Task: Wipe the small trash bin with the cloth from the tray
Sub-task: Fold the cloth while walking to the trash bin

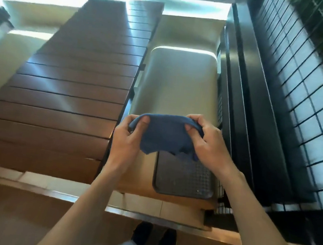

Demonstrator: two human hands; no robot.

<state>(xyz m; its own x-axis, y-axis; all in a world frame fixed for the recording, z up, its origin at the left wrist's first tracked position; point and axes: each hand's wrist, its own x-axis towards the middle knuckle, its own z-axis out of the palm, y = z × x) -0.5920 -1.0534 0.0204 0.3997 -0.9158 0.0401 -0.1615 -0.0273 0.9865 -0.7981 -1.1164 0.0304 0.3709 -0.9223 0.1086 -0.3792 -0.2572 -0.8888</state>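
Observation:
A blue cloth [165, 134] hangs stretched between both my hands, above a dark textured tray [184, 178]. My left hand [128, 138] pinches the cloth's left top corner. My right hand [205, 142] pinches its right top corner. The tray lies on the near end of a beige surface [179, 88] with rounded far corners. I cannot tell which object is the small trash bin.
A brown slatted wooden bench or table [76, 83] runs along the left. A black metal frame with a wire grid [293, 102] stands on the right, with green plants behind it. My shoes [152, 237] show on the floor below.

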